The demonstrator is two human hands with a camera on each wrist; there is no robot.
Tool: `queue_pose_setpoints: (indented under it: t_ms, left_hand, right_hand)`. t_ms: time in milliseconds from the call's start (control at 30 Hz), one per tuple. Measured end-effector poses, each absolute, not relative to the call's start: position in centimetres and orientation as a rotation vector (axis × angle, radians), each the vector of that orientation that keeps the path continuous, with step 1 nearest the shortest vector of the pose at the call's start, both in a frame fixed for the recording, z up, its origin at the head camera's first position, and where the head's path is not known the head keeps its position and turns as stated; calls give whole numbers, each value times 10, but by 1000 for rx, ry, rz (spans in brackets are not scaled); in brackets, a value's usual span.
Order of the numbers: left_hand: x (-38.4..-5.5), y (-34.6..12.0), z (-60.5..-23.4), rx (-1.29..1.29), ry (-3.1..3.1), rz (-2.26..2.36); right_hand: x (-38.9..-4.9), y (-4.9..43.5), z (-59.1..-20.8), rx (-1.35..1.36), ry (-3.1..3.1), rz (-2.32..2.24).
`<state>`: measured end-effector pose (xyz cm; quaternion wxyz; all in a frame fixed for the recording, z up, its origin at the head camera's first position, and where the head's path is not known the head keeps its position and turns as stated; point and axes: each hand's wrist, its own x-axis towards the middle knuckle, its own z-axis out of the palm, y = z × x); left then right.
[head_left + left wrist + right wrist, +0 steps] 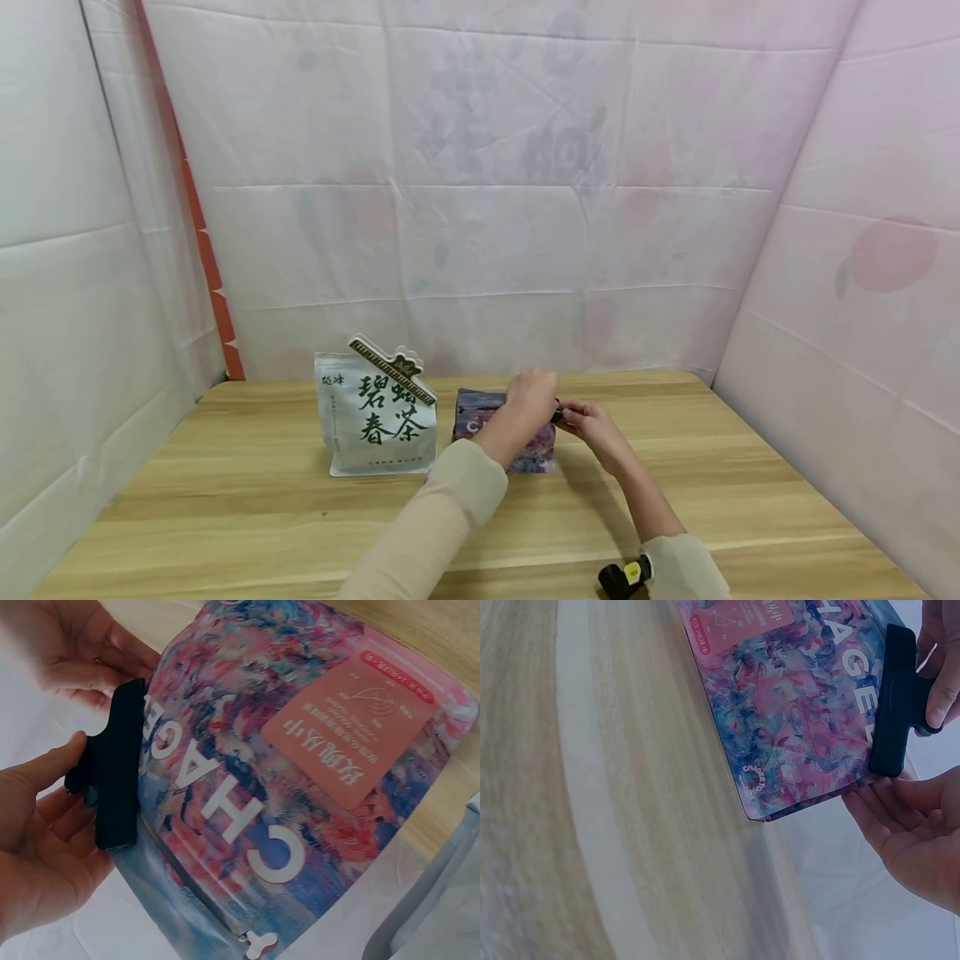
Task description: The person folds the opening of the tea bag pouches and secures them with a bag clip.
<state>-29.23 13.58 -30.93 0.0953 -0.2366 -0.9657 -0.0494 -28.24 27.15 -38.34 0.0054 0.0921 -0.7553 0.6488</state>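
A blue, pink and purple tea bag (pixel 315 750) with white CHAGEE lettering stands on the table. A black plastic clip (pixel 120 765) lies across its top edge. My left hand (pixel 45 847) pinches the clip's handle, thumb on the near side and fingers behind. In the head view the left hand (pixel 532 396) covers part of the bag. My right hand (pixel 922 832) holds the bag's upper side edge just beyond the clip's end; its exact grip is partly hidden. In the head view the right hand (pixel 596 429) is at the bag's right side.
A pale green tea bag (pixel 378 446) with dark Chinese characters stands left of the colorful one. A white and dark patterned clip (pixel 393 367) sits slanted across its top right corner. The wooden table (pixel 247 500) is bordered by white cloth walls (pixel 487 233) behind and at both sides.
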Motion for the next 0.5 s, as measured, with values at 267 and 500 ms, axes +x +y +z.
queue_pose_setpoints:
  t_ms: [267, 500]
  left_hand:
    - [-290, 133, -313, -693, -2829, -33]
    - [-290, 128, -312, -650, -2834, -42]
  right_hand:
    - [-282, 271, -385, 227, -2335, 2022]
    - [-281, 270, -381, 245, -2379, 1927]
